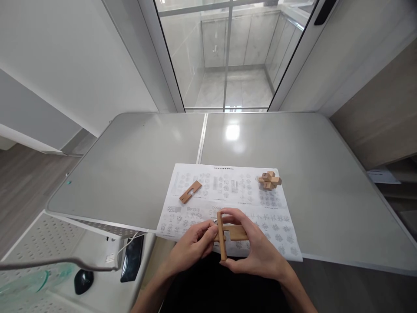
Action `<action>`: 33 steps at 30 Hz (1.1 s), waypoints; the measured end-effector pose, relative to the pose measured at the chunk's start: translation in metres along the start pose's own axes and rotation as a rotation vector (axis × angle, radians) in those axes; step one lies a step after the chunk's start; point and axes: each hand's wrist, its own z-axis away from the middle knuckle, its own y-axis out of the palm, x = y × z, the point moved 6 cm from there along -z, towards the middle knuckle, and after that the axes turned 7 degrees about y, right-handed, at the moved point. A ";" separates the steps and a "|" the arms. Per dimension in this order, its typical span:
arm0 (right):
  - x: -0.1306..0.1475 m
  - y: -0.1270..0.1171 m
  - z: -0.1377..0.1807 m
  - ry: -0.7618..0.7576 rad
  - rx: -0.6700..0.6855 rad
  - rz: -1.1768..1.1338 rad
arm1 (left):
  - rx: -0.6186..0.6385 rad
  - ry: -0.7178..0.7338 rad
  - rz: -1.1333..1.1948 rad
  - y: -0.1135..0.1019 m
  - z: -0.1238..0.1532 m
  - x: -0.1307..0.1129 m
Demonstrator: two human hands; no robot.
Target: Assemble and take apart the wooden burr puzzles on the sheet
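Observation:
Two flat wooden puzzle pieces are crossed through each other in front of me. One piece (221, 243) stands on edge, and the other piece (238, 233) passes through it toward the right. My right hand (252, 245) is closed around them, with thumb and fingers at the ends of the edge-on piece. On the other side, my left hand (198, 243) pinches the protruding left end, partly hidden by its fingers. A third notched wooden piece (191, 192) lies flat on the printed sheet (211, 204). An assembled wooden burr puzzle (269, 180) rests at the sheet's upper right.
The sheet lies on a grey folding table (156, 143) with a seam across it. Lower left stands a white perforated cart (97, 252) carrying a black phone (132, 258), a black mouse (84, 281) and a clear green bottle (29, 282). Beyond the table is a glass door (211, 56).

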 end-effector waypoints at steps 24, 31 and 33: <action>0.005 -0.013 0.003 -0.153 -0.053 0.003 | -0.056 -0.017 0.023 -0.011 0.005 -0.001; 0.002 -0.016 0.006 -0.134 -0.049 0.061 | -0.065 -0.042 0.023 -0.010 0.005 -0.001; 0.003 -0.017 0.006 -0.137 -0.027 0.063 | -0.051 -0.038 0.031 -0.009 0.006 -0.001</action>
